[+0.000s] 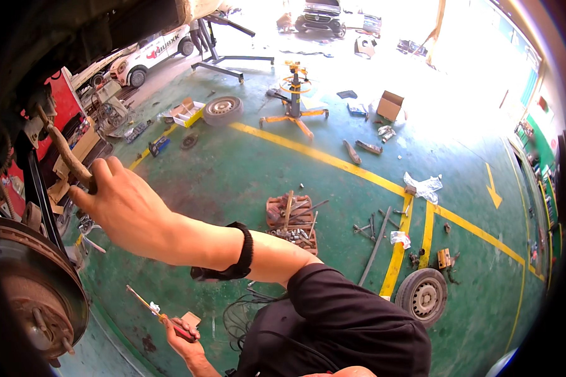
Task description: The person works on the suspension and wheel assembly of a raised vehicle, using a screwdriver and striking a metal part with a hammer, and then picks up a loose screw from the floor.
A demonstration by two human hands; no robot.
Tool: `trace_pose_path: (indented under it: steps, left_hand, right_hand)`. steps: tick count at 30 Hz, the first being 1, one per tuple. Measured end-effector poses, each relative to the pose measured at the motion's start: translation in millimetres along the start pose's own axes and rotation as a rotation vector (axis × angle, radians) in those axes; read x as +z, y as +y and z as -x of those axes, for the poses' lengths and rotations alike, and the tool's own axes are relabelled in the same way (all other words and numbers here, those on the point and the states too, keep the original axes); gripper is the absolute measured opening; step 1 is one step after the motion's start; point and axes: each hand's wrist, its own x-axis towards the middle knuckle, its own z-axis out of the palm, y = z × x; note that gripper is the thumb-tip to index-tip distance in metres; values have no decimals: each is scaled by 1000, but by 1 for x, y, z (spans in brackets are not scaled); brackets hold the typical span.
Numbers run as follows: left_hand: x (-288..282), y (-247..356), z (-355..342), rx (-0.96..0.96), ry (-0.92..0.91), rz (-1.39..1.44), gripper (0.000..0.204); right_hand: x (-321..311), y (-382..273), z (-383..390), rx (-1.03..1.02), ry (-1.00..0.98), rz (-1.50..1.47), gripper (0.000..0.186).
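Note:
My right hand [122,201] reaches across to the left, its fingers wrapped around the lower end of a rusty curved bar [69,152] under a raised car. A dark band circles that wrist. Just below this hand, at the left, sits a rusty brake disc [34,283] with its hub and studs bare. Lower down, my left hand [187,349] is closed on a screwdriver [183,332] with a red and black handle. Its long thin shaft points up and left, away from the bar. A small white scrap shows beside the shaft.
On the green floor ahead lies a tool tray [292,217] of sockets and wrenches. A long metal bar [376,245] and a wheel [422,295] lie to its right. Farther off stand a yellow-footed jack stand [295,94], another wheel [223,108] and a cardboard box [390,105].

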Motion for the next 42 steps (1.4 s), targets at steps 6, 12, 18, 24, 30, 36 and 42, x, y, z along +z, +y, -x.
trace_pose_path:
  steps: [6,12,18,24,30,36,42]
  left_hand:
    - [1,-1,4,-11,-4,3,43]
    - [2,-1,1,-5,-16,-5,42]
    - [7,-1,-1,-22,-33,4,42]
    - [-8,-7,-4,35,-79,67,28]
    - [51,31,-4,236,-273,-73,20]
    - [75,46,4,230,-366,-17,22]
    - [72,33,5,190,-333,-14,22]
  right_hand:
    - [1,-6,18,638,164,-1529,36]
    - [6,-6,-1,963,-147,-1926,36]
    - [8,4,-2,337,26,-384,31]
    - [-3,-2,-2,256,-189,258,53]
    - [3,7,-3,-132,134,342,58]
    - [3,8,14,508,264,-1239,48]
    - [-2,30,2,997,-499,-2491,59]
